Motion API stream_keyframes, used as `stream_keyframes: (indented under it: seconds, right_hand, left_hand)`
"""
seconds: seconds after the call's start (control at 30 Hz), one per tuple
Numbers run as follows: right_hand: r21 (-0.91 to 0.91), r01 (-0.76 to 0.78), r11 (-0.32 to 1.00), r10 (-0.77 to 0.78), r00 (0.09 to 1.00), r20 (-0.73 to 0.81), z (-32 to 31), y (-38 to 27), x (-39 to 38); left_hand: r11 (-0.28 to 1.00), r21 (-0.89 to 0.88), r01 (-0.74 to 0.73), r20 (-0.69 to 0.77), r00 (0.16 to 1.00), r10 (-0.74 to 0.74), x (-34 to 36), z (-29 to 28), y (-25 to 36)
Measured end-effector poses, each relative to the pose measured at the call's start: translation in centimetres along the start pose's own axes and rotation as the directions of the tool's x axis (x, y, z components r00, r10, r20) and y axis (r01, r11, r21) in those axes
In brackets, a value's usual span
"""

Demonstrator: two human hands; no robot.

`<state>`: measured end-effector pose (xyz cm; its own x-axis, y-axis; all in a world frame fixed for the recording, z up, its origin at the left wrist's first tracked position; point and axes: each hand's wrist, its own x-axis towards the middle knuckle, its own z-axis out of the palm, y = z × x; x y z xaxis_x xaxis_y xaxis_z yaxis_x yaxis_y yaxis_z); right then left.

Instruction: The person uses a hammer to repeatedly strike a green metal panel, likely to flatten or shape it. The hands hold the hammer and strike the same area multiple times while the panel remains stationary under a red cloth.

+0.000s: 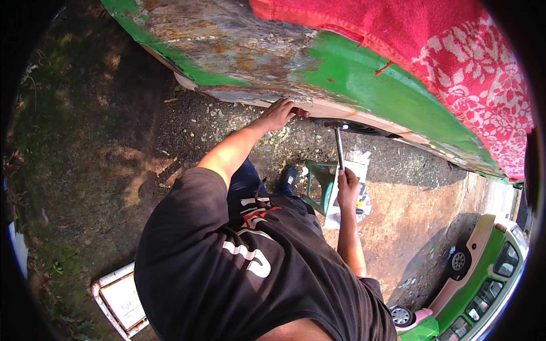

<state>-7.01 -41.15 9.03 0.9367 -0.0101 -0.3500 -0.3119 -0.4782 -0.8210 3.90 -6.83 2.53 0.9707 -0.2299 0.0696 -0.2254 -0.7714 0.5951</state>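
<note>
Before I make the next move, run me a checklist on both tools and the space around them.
1. Left grip closed on the red tool: ok.
2. Right grip closed around the handle of the hammer: ok.
3. Red tool's tip touching the vehicle panel: cannot tell from this angle.
4. Gap between hammer and red tool: cannot tell; the dark background blurs the hammer's head.
5. Red cloth away from both tools: ok, draped higher up.
6. Space around the feet: not ok, green stool close by.
</note>
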Motion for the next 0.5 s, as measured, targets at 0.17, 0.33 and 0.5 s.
stream_keyframes:
  seconds: [0.17, 0.33, 0.5]
  right_hand:
    - [-0.02, 0.041, 0.999, -0.042, 0.999, -0.026, 1.0, 0.6, 0.4]
    - [0.146, 0.028, 0.989, -0.03, 1.0, 0.011, 2.6, -0.8, 0.6]
    - [0.725, -0.131, 0.677, 0.146, 0.988, 0.042, 4.8, -4.2, -1.0]
  left_hand:
    - [1.0, 0.028, 0.013, 0.039, 0.999, -0.014, 0.2, -0.2, 0.2]
    - [0.994, 0.105, 0.028, 0.067, 0.997, -0.036, 0.3, 0.5, 0.0]
    - [0.992, 0.113, 0.061, 0.085, 0.994, -0.071, 0.7, 0.2, 0.3]
